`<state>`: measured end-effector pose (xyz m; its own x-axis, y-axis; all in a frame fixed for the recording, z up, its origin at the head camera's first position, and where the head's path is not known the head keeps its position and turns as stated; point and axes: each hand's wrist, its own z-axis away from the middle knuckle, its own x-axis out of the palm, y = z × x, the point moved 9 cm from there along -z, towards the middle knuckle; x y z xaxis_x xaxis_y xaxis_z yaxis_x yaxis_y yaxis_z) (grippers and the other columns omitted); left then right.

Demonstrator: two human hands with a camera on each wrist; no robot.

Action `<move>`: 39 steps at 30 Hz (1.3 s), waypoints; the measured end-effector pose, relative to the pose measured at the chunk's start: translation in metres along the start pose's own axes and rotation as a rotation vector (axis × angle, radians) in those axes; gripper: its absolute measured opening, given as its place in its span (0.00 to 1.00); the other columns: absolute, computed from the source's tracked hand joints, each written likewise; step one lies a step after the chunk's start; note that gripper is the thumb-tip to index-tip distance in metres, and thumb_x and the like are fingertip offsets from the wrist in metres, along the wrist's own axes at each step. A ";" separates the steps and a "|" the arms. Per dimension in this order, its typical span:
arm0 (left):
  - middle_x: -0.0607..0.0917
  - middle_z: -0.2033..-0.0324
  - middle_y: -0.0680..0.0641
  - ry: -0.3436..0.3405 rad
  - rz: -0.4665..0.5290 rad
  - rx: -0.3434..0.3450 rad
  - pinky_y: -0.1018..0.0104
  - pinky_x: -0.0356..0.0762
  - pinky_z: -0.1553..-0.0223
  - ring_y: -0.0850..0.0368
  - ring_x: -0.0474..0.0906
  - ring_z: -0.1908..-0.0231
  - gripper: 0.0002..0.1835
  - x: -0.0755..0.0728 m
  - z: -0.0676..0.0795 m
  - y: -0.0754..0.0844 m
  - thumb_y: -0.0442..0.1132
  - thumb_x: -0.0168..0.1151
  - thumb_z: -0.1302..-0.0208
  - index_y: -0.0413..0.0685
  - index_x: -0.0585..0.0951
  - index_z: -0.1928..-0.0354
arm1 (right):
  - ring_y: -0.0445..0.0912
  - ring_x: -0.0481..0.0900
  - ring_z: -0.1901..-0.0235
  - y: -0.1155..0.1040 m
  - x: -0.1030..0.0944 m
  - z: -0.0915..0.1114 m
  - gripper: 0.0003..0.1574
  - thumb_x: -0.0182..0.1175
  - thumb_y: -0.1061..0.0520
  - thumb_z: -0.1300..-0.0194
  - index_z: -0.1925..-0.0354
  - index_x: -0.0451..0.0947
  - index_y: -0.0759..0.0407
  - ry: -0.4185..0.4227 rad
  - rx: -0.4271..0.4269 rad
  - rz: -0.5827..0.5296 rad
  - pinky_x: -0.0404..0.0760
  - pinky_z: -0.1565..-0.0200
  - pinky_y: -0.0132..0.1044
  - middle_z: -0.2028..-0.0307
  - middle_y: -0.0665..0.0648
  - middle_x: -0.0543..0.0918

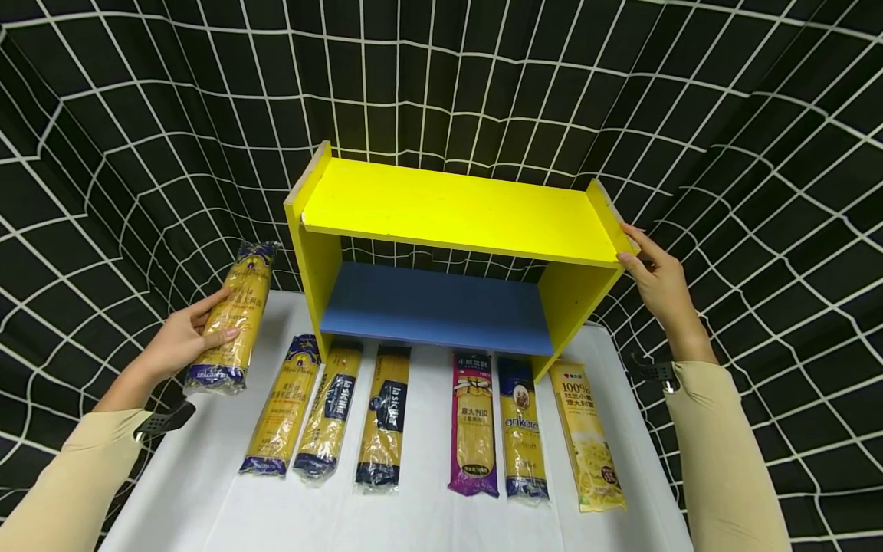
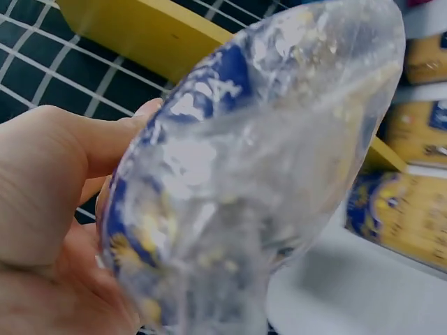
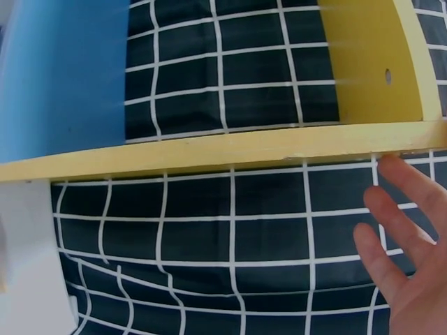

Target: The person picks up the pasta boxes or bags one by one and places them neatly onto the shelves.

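Observation:
My left hand [image 1: 181, 337] grips a yellow-and-blue spaghetti packet [image 1: 237, 314] round its middle, thumb across the front. The packet is raised and tilted left of the shelf unit; in the left wrist view its crinkled clear end [image 2: 258, 167] hides much of the scene. The shelf unit [image 1: 455, 207] has a yellow upper board, yellow side panels and a blue lower board [image 1: 434, 307]. My right hand [image 1: 658, 280] touches the upper front corner of its right side panel. In the right wrist view the fingers [image 3: 398, 241] are spread and fairly straight beside the panel [image 3: 230, 149].
Several pasta packets lie in a row on the white table [image 1: 428, 506] before the shelf: a like spaghetti packet [image 1: 283, 406], two dark-labelled ones [image 1: 331, 410] [image 1: 383, 414], a purple one [image 1: 474, 422], a blue-ended one [image 1: 522, 429] and a pale yellow one [image 1: 589, 437]. Black grid cloth [image 1: 441, 77] hangs around.

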<state>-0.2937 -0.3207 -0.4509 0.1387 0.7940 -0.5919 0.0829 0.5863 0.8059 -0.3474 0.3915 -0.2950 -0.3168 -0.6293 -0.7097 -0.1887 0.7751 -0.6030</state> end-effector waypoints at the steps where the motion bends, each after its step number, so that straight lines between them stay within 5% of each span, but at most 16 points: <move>1: 0.69 0.39 0.17 0.003 -0.003 0.007 0.69 0.82 0.68 0.76 0.76 0.66 0.46 -0.003 -0.002 0.006 0.44 0.63 0.31 0.45 0.46 0.21 | 0.32 0.71 0.60 0.000 0.000 0.000 0.31 0.53 0.39 0.28 0.30 0.60 0.21 0.001 -0.001 -0.001 0.68 0.60 0.18 0.55 0.40 0.75; 11: 0.70 0.38 0.20 0.029 -0.014 -0.010 0.71 0.82 0.68 0.77 0.77 0.67 0.46 -0.037 -0.016 0.055 0.47 0.62 0.31 0.48 0.47 0.21 | 0.35 0.71 0.58 -0.001 -0.001 0.000 0.31 0.52 0.38 0.27 0.29 0.59 0.22 0.001 -0.002 0.012 0.68 0.59 0.20 0.49 0.57 0.78; 14: 0.71 0.38 0.23 0.040 -0.017 -0.027 0.71 0.82 0.67 0.77 0.77 0.66 0.45 -0.047 -0.018 0.067 0.49 0.61 0.30 0.51 0.47 0.21 | 0.36 0.72 0.58 -0.002 -0.001 0.000 0.31 0.52 0.38 0.27 0.29 0.59 0.22 0.004 -0.003 0.015 0.68 0.59 0.20 0.50 0.55 0.78; 18: 0.83 0.52 0.53 0.071 -0.006 -0.028 0.72 0.83 0.67 0.76 0.79 0.67 0.44 -0.064 -0.021 0.085 0.49 0.61 0.31 0.53 0.49 0.21 | 0.38 0.72 0.58 -0.002 -0.001 0.000 0.31 0.52 0.38 0.28 0.29 0.59 0.21 -0.001 -0.001 0.016 0.68 0.59 0.20 0.52 0.51 0.77; 22: 0.76 0.66 0.77 0.087 0.060 -0.014 0.72 0.83 0.67 0.74 0.81 0.67 0.43 -0.077 -0.025 0.104 0.46 0.61 0.31 0.53 0.49 0.21 | 0.39 0.72 0.57 -0.002 0.000 0.001 0.32 0.52 0.38 0.28 0.29 0.59 0.21 -0.004 -0.003 0.015 0.68 0.59 0.19 0.51 0.51 0.77; 29: 0.81 0.66 0.71 0.086 0.162 -0.017 0.70 0.85 0.68 0.69 0.84 0.69 0.41 -0.090 -0.032 0.136 0.46 0.61 0.31 0.58 0.52 0.21 | 0.36 0.71 0.57 0.000 0.001 0.001 0.32 0.53 0.38 0.28 0.29 0.59 0.21 -0.010 0.004 0.007 0.67 0.58 0.21 0.54 0.44 0.76; 39: 0.82 0.66 0.67 0.079 0.237 -0.045 0.67 0.85 0.70 0.65 0.86 0.71 0.43 -0.088 -0.049 0.179 0.50 0.65 0.35 0.62 0.55 0.22 | 0.34 0.71 0.58 -0.003 -0.001 0.001 0.32 0.53 0.38 0.28 0.29 0.59 0.22 -0.004 -0.002 0.009 0.67 0.58 0.20 0.51 0.54 0.78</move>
<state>-0.3397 -0.2776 -0.2553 0.0718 0.9193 -0.3869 0.0133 0.3870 0.9220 -0.3453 0.3897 -0.2935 -0.3149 -0.6229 -0.7161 -0.1875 0.7805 -0.5964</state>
